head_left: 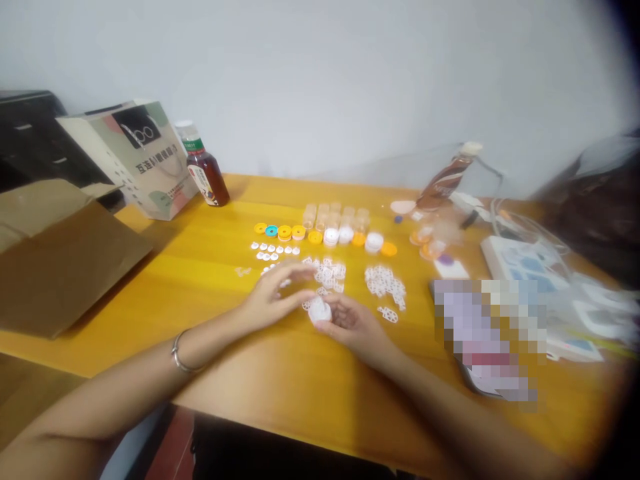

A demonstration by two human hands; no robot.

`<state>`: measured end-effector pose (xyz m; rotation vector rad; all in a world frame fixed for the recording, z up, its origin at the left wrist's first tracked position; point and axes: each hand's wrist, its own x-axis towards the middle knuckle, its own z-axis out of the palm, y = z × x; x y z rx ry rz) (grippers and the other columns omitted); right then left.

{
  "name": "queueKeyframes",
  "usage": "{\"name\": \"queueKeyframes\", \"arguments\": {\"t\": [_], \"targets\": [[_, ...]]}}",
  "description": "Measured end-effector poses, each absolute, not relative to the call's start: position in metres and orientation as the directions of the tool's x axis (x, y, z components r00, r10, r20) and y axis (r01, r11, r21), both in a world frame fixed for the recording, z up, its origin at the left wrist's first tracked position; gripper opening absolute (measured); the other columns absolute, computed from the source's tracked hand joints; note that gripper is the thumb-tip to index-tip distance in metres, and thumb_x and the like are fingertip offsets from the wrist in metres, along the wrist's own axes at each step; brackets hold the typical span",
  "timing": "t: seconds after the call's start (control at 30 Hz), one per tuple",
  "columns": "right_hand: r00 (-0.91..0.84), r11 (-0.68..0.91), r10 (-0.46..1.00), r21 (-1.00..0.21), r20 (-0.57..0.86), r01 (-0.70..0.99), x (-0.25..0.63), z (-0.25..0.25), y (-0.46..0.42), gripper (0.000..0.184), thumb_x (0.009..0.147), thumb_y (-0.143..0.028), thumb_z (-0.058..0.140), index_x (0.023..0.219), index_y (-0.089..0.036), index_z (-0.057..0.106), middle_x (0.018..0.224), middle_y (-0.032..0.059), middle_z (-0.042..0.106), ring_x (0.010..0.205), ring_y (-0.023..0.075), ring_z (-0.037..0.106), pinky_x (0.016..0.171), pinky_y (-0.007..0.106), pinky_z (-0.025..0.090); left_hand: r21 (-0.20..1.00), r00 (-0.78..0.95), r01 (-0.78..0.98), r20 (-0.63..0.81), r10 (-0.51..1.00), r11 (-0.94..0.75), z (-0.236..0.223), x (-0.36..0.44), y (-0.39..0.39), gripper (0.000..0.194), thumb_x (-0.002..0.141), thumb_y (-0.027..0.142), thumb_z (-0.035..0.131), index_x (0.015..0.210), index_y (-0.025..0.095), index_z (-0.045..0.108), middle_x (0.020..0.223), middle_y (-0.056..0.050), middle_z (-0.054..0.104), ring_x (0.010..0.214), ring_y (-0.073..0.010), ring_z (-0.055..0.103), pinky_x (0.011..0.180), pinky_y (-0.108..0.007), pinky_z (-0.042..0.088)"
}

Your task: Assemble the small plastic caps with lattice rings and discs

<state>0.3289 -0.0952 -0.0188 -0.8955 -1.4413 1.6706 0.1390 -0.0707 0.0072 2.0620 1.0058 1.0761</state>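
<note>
My right hand (pixel 350 323) is closed around a small round white plastic piece (pixel 320 311), just above the table. To its left, my left hand (pixel 277 293) has thumb and fingers apart, with nothing seen between them. Past the fingers lies a pile of flat white openwork pieces (pixel 333 272), partly hidden by my left hand. A second pile of openwork pieces (pixel 386 283) lies to the right, with a single openwork piece (pixel 388 315) in front of it. Small white discs (pixel 279 249) form short rows beyond my left hand.
A row of orange, blue and white caps (pixel 315 237) stands before clear cups (pixel 336 217). At the left are an open cardboard box (pixel 75 260), a paper bag (pixel 155 160) and a dark bottle (pixel 210 177). A brown bottle (pixel 447 180) and a blurred-out phone (pixel 480 333) are right.
</note>
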Motion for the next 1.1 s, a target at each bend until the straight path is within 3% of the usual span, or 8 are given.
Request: {"name": "queueKeyframes", "arguments": {"t": [0.1,0.23,0.4,0.6,0.73,0.9,1.0,1.1], "targets": [[-0.443,-0.099,0.895,-0.99,-0.045,-0.099,0.329,-0.019,-0.096,0.029,0.066,-0.026,0.07,0.089,-0.022,0.053,0.08,-0.0024,0.062,0.069,0.0096,0.058,0.07,0.026,0.048,0.713,0.189,0.523,0.438,0.879,-0.467,0.013,0.133,-0.032,0.023,0.082,0.03,0.053,0.101,0.016,0.056,0.1,-0.007,0.061,0.092,-0.0158,0.057,0.081,-0.03,0.045],[-0.432,-0.089,0.901,-0.991,-0.039,-0.096,0.33,-0.017,-0.095,0.029,0.064,-0.026,0.07,0.089,-0.022,0.055,0.08,-0.0019,0.063,0.07,0.0101,0.059,0.071,0.026,0.049,0.515,0.153,0.784,0.378,0.913,-0.345,0.024,0.132,0.032,0.027,0.078,0.03,0.056,0.099,0.013,0.058,0.099,-0.008,0.062,0.094,-0.0179,0.056,0.085,-0.031,0.043],[-0.413,-0.094,0.909,-0.993,-0.056,-0.073,0.331,-0.019,-0.095,0.032,0.063,-0.029,0.071,0.089,-0.021,0.055,0.083,-0.0004,0.065,0.071,0.0113,0.061,0.072,0.028,0.051,0.484,0.114,0.832,0.327,0.938,-0.27,0.021,0.146,0.076,0.035,0.069,0.032,0.063,0.095,0.008,0.059,0.1,-0.014,0.061,0.093,-0.0244,0.055,0.084,-0.035,0.042],[-0.421,-0.138,0.904,-0.984,-0.08,-0.109,0.331,-0.021,-0.094,0.034,0.06,-0.028,0.072,0.089,-0.021,0.056,0.086,0.0008,0.066,0.076,0.0128,0.062,0.076,0.029,0.05,0.506,0.06,0.835,0.309,0.949,-0.217,0.007,0.157,0.088,0.023,0.069,0.028,0.062,0.085,0.011,0.06,0.088,-0.009,0.063,0.079,-0.0203,0.057,0.075,-0.032,0.044],[-0.4,-0.158,0.91,-0.983,-0.109,-0.091,0.331,-0.019,-0.093,0.032,0.06,-0.028,0.072,0.089,-0.021,0.058,0.087,0.0009,0.067,0.077,0.0137,0.062,0.078,0.031,0.049,0.515,0.048,0.819,0.378,0.924,-0.253,0.017,0.155,0.075,0.021,0.072,0.028,0.06,0.086,0.013,0.057,0.091,-0.008,0.062,0.085,-0.0187,0.055,0.078,-0.031,0.043],[-0.368,-0.178,0.92,-0.98,-0.133,-0.092,0.332,-0.011,-0.093,0.031,0.062,-0.029,0.071,0.09,-0.02,0.061,0.089,0.001,0.067,0.079,0.0139,0.062,0.081,0.031,0.047,0.602,0.169,0.597,0.551,0.817,-0.53,0.039,0.151,0.005,0.022,0.074,0.027,0.062,0.091,0.015,0.054,0.093,-0.006,0.061,0.087,-0.0162,0.055,0.081,-0.031,0.042],[-0.363,-0.176,0.922,-0.981,-0.137,-0.077,0.332,-0.005,-0.094,0.028,0.066,-0.031,0.068,0.091,-0.019,0.062,0.084,0.0004,0.067,0.074,0.0124,0.061,0.076,0.029,0.048,0.827,0.204,0.282,0.444,0.872,-0.487,0.035,0.149,-0.042,0.023,0.077,0.026,0.06,0.096,0.015,0.052,0.089,-0.006,0.062,0.08,-0.014,0.057,0.077,-0.029,0.045],[-0.361,-0.158,0.924,-0.986,-0.126,-0.058,0.332,-0.002,-0.094,0.025,0.068,-0.03,0.065,0.091,-0.018,0.063,0.082,0.0001,0.066,0.071,0.0115,0.059,0.072,0.027,0.047,0.934,0.212,0.102,0.316,0.925,-0.342,0.02,0.149,-0.07,0.03,0.08,0.025,0.057,0.108,0.016,0.051,0.091,-0.007,0.063,0.081,-0.014,0.059,0.076,-0.029,0.047]]}}
